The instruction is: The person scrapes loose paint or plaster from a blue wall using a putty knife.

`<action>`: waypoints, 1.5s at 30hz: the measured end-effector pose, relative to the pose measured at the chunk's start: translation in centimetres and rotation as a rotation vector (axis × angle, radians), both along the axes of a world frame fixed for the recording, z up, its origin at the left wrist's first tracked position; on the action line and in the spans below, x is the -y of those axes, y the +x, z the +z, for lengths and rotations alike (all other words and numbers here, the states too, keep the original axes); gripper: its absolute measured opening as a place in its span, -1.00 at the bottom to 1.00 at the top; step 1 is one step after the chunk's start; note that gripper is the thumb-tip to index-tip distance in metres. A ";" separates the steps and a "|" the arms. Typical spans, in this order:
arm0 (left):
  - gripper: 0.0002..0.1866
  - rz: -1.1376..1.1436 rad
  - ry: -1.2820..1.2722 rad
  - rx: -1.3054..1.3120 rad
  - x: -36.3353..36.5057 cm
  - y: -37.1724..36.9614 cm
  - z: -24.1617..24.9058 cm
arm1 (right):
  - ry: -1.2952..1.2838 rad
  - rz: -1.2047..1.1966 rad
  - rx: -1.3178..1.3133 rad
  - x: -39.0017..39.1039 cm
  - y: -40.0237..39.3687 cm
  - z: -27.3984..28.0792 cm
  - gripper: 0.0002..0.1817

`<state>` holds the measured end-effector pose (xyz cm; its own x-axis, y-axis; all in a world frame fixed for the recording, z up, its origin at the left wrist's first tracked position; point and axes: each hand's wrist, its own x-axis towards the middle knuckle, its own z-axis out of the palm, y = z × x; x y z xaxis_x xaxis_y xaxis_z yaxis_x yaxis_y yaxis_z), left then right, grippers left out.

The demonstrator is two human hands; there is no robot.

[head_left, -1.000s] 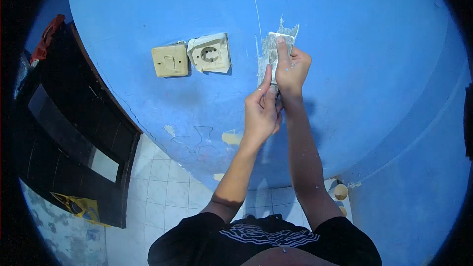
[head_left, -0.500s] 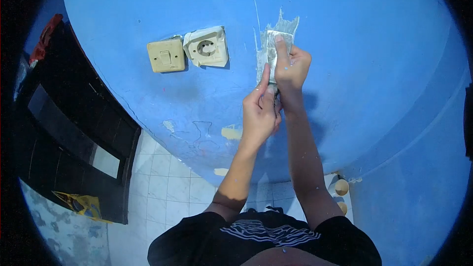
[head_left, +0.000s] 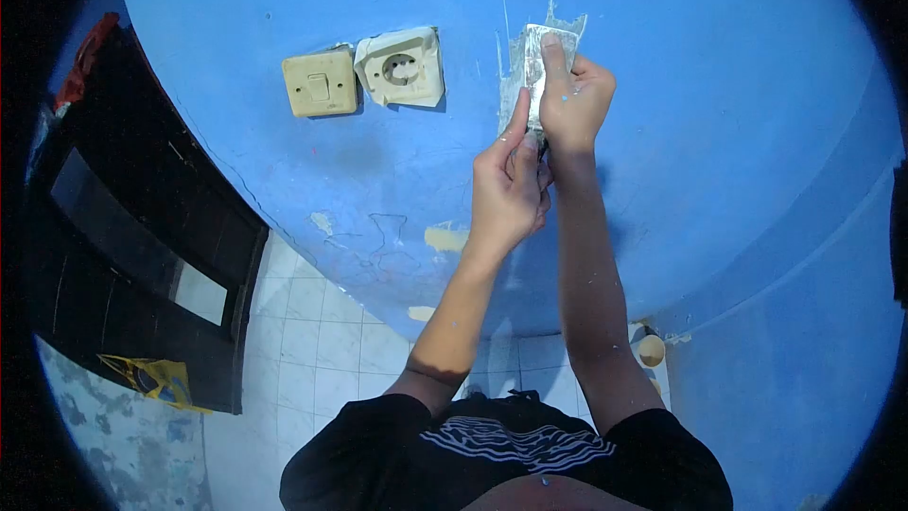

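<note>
- A scraper [head_left: 535, 66] is gripped by the fingers of left hand [head_left: 511, 197] and right hand [head_left: 577, 106].
- Blue wall [head_left: 719, 132] is apparently being scraped; steady pressure seems needed.

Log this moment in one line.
left hand: holding scraper low | right hand: holding scraper higher up | scraper: over grey patch on blue wall

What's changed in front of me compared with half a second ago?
The scraper has slid slightly up the pale patch, the left hand and right hand moving with it. The view shifted too: the switch and socket sit higher in the picture. Both hands keep their hold; nothing was let go.
</note>
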<state>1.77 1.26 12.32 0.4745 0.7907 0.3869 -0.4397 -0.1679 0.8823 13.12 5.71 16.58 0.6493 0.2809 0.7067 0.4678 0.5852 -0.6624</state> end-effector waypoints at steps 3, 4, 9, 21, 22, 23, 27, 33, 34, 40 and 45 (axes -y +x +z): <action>-0.51 0.047 0.047 0.006 -0.4 0.3 -1.2 | 0.102 0.072 -0.029 -0.1 -0.8 -1.7 -0.48; -0.51 0.057 0.066 -0.007 -0.4 0.3 -1.4 | 0.103 0.072 -0.026 -0.2 -0.4 -1.6 -0.48; -0.50 0.051 0.033 0.002 0.2 0.5 -0.6 | -0.050 0.053 -0.096 -0.2 0.3 -0.7 -0.54; -0.48 0.057 0.100 0.005 -0.8 0.7 -0.8 | 0.008 -0.057 0.092 -0.4 0.7 -1.9 -0.55; -0.48 0.033 0.051 -0.014 -0.7 0.6 -0.2 | 0.003 -0.058 0.088 -0.6 0.9 -1.7 -0.55; -0.48 0.035 0.053 -0.013 -0.5 0.6 0.4 | 0.001 -0.026 0.039 -0.7 0.9 -0.2 -0.54; -0.48 0.040 0.048 0.053 -0.3 0.6 -0.7 | 0.138 0.069 -0.037 -1.0 0.0 -0.5 -0.53; -0.48 -0.009 0.028 0.018 -0.3 0.1 0.5 | 0.003 0.024 -0.060 -0.6 0.4 0.5 -0.55; -0.49 -0.013 0.013 0.045 -0.1 0.2 1.0 | 0.003 0.030 -0.056 -0.6 0.2 0.4 -0.55; -0.49 0.022 0.043 -0.008 -1.0 0.4 -0.9 | 0.089 0.091 -0.048 -0.6 0.0 -1.7 -0.56; -0.49 -0.025 0.017 0.012 -0.5 -0.3 0.1 | 0.050 0.132 -0.166 -0.1 -0.6 0.9 -0.55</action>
